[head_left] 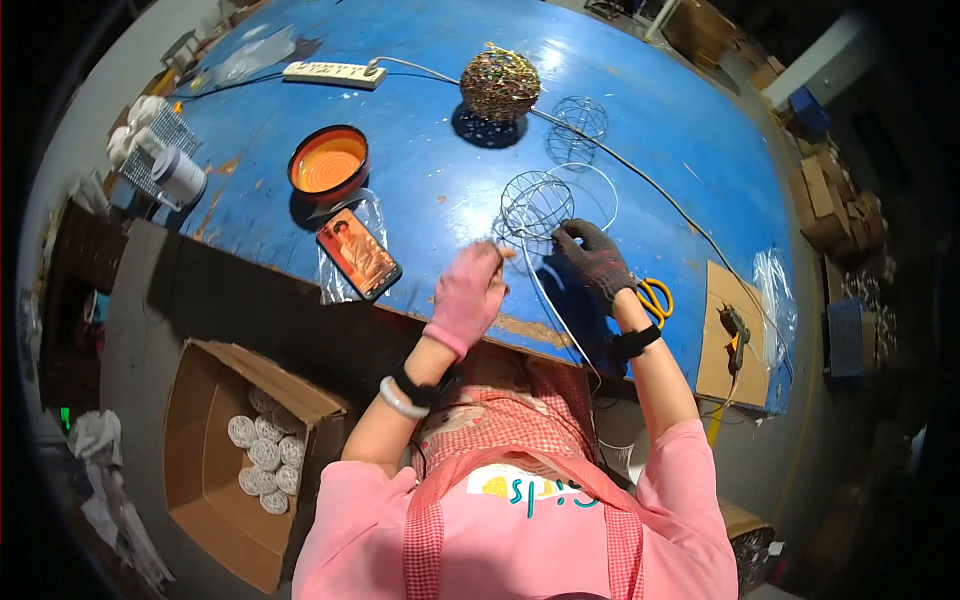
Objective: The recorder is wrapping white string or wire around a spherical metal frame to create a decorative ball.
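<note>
In the head view, the person is working at a blue surface. The right hand, in a dark glove, is closing its fingers on the lower rim of a wire frame ball that is resting on the surface just ahead of both hands. The left hand, in a pink glove, is pinching a thin wire with its fingers closed; the wire is trailing back toward the person. Yellow scissors are lying just right of the right hand. A phone and an orange bowl are sitting to the left.
</note>
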A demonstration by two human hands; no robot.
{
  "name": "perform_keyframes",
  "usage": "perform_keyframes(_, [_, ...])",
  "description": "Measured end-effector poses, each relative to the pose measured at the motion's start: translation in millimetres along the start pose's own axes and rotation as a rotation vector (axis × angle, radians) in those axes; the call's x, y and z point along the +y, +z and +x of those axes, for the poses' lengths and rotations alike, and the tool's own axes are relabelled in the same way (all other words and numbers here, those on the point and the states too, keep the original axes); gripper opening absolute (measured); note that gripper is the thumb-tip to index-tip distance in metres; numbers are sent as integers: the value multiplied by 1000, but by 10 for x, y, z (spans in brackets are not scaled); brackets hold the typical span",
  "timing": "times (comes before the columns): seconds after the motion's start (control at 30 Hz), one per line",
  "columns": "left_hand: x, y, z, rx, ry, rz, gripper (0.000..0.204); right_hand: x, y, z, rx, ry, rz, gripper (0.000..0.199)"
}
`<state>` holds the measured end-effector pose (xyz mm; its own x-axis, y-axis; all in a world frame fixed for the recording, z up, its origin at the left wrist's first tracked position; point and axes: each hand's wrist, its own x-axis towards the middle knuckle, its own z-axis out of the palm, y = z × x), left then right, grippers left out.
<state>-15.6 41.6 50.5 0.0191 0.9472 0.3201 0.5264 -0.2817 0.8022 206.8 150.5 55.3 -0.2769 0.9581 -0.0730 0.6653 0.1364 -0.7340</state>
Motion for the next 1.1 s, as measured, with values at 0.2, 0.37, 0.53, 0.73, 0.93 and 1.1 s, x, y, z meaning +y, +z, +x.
perform_keyframes(0.2, [39, 86, 480, 119, 294, 305, 30, -97, -175, -225, 90, 200, 160, 33])
perform_keyframes(0.37, [146, -56, 525, -113, 204, -81, 24, -433, -547, -510, 90, 110, 432, 28])
perform_keyframes(0.53, [192, -75, 522, 15, -267, -769, 20, -286, -612, -706, 272, -114, 592, 32])
perform_keyframes(0.73, [265, -91, 392, 127, -240, -604, 22, -474, -503, -1087, 21, -154, 191, 25])
perform_keyframes(0.93, [408, -47, 283, -38, -418, -893, 25, -49, -714, -1238, -17, -86, 598, 19])
perform_keyframes(1.1, [265, 63, 343, -315, -561, -1216, 37, 265, -895, -1412, 204, -141, 452, 17])
